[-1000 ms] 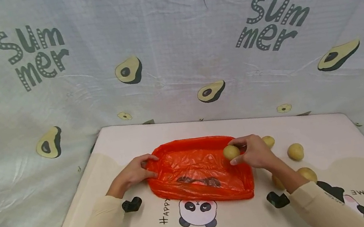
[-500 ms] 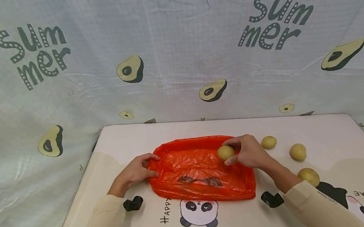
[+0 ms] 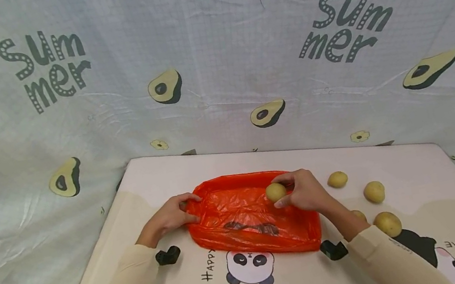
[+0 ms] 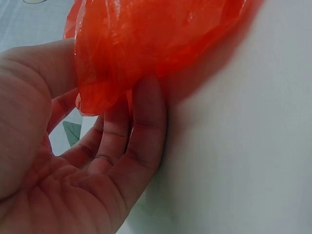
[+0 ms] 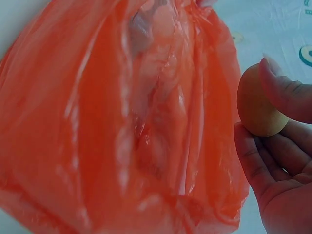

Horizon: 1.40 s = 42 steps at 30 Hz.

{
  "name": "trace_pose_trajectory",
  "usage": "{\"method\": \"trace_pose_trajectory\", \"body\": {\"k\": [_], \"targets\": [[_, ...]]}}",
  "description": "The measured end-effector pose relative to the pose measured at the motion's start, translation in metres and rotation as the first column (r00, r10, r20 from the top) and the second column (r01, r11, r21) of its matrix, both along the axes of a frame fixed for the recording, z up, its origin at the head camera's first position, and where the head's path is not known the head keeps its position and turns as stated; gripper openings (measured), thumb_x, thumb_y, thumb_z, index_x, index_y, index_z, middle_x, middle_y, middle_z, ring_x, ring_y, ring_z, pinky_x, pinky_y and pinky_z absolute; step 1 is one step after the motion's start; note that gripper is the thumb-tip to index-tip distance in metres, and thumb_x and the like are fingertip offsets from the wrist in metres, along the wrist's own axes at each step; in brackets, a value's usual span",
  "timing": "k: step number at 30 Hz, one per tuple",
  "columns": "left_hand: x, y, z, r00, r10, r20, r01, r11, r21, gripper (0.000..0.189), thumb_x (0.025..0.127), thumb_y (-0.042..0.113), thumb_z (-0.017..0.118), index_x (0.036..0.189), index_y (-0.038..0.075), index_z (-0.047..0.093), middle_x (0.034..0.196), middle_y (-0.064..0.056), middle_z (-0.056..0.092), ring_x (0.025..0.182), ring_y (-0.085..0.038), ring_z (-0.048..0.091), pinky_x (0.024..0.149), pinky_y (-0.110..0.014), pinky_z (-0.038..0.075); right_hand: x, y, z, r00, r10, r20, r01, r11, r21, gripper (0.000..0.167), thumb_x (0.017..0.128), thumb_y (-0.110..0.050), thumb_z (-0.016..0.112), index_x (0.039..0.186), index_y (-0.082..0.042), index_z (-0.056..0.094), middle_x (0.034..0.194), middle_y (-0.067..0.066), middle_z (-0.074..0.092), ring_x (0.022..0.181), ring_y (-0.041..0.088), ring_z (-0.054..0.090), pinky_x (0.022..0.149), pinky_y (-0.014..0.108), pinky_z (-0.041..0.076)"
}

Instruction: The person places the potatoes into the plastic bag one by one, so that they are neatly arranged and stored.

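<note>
A red plastic bag (image 3: 241, 195) lies spread on the table, its mouth facing up and its rim rolled outward. My left hand (image 3: 174, 213) grips the bag's left end; in the left wrist view the red film (image 4: 146, 44) passes between thumb and fingers. Over the right part of the bag's mouth, my right hand (image 3: 307, 191) pinches a small yellow potato (image 3: 276, 192) between thumb and fingertips. The right wrist view shows this potato (image 5: 261, 102) beside the bag's crumpled side (image 5: 97, 122).
Several more potatoes lie to the right, among them one at the back (image 3: 337, 179), one farther right (image 3: 374, 192) and one nearer the front (image 3: 388, 224). Another (image 3: 358, 215) is partly hidden by the right forearm. A printed cloth (image 3: 212, 53) hangs behind the table.
My right hand has moved left with the potato, farther over the bag's mouth. The left hand keeps its grip on the bag's left end.
</note>
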State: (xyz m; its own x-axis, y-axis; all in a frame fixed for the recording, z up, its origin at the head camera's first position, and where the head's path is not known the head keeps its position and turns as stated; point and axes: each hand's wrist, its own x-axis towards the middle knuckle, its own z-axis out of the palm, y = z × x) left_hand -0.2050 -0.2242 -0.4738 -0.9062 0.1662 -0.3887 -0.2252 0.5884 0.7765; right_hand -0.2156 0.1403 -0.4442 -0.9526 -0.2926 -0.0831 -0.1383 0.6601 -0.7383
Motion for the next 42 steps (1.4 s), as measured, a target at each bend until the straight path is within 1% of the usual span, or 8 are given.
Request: {"method": "trace_pose_trajectory", "body": {"k": [6, 13, 20, 26, 31, 38, 42], "targets": [[0.000, 0.000, -0.001, 1.000, 0.021, 0.011, -0.021, 1.000, -0.009, 0.050, 0.087, 0.005, 0.078, 0.134, 0.013, 0.064, 0.123, -0.019, 0.057, 0.103, -0.029, 0.061, 0.082, -0.033, 0.063, -0.001, -0.009, -0.001, 1.000, 0.001, -0.002, -0.001, 1.000, -0.010, 0.048, 0.079, -0.008, 0.088, 0.125, -0.010, 0.075, 0.118, 0.008, 0.074, 0.105, 0.026, 0.064, 0.093, 0.042, 0.062], [0.000, 0.001, 0.000, 1.000, 0.019, 0.007, -0.019, 1.000, -0.001, 0.048, 0.087, 0.005, 0.078, 0.133, 0.013, 0.065, 0.122, -0.019, 0.057, 0.104, -0.029, 0.060, 0.082, -0.032, 0.063, -0.004, -0.018, -0.001, 0.999, 0.029, -0.035, -0.030, 0.999, -0.022, 0.047, 0.079, -0.009, 0.089, 0.123, -0.011, 0.076, 0.116, 0.006, 0.075, 0.104, 0.025, 0.065, 0.095, 0.043, 0.060], [-0.001, 0.002, 0.001, 1.000, 0.024, 0.007, -0.024, 1.000, 0.006, 0.048, 0.087, 0.005, 0.078, 0.132, 0.013, 0.065, 0.124, -0.018, 0.057, 0.105, -0.029, 0.060, 0.083, -0.033, 0.063, -0.005, -0.028, -0.001, 1.000, 0.019, -0.018, -0.019, 0.999, -0.033, 0.046, 0.078, -0.010, 0.089, 0.123, -0.012, 0.076, 0.116, 0.005, 0.075, 0.105, 0.025, 0.064, 0.093, 0.042, 0.060], [-0.001, 0.001, -0.001, 0.999, 0.034, 0.012, -0.034, 0.999, 0.001, 0.048, 0.087, 0.004, 0.078, 0.132, 0.013, 0.065, 0.125, -0.019, 0.058, 0.105, -0.030, 0.061, 0.083, -0.034, 0.063, -0.005, -0.039, -0.002, 0.999, 0.033, -0.027, -0.034, 0.998, -0.051, 0.049, 0.079, -0.010, 0.089, 0.125, -0.011, 0.075, 0.117, 0.006, 0.075, 0.106, 0.025, 0.064, 0.093, 0.042, 0.061], [-0.001, 0.001, -0.001, 0.999, 0.039, 0.014, -0.039, 0.999, 0.005, 0.047, 0.086, 0.004, 0.078, 0.131, 0.013, 0.066, 0.127, -0.019, 0.058, 0.106, -0.030, 0.060, 0.083, -0.034, 0.064, -0.006, -0.046, -0.002, 0.998, 0.047, -0.042, -0.049, 0.997, -0.064, 0.047, 0.077, -0.009, 0.090, 0.123, -0.011, 0.076, 0.114, 0.006, 0.075, 0.104, 0.025, 0.064, 0.093, 0.042, 0.061], [0.000, 0.003, 0.002, 1.000, 0.020, 0.015, -0.020, 1.000, 0.011, 0.048, 0.086, 0.005, 0.078, 0.131, 0.012, 0.065, 0.128, -0.021, 0.058, 0.107, -0.032, 0.060, 0.084, -0.035, 0.064, -0.008, -0.051, -0.002, 0.996, 0.070, -0.057, -0.074, 0.995, -0.070, 0.048, 0.077, -0.009, 0.090, 0.123, -0.009, 0.076, 0.115, 0.006, 0.075, 0.104, 0.025, 0.065, 0.093, 0.043, 0.061], [0.000, 0.003, 0.003, 0.999, 0.029, 0.020, -0.029, 0.999, 0.014, 0.047, 0.086, 0.005, 0.078, 0.131, 0.012, 0.066, 0.127, -0.020, 0.058, 0.106, -0.031, 0.061, 0.084, -0.035, 0.064, -0.009, -0.055, -0.002, 0.996, 0.075, -0.045, -0.078, 0.994, -0.074, 0.047, 0.078, -0.009, 0.089, 0.123, -0.009, 0.075, 0.115, 0.005, 0.075, 0.104, 0.024, 0.065, 0.094, 0.043, 0.061]]}}
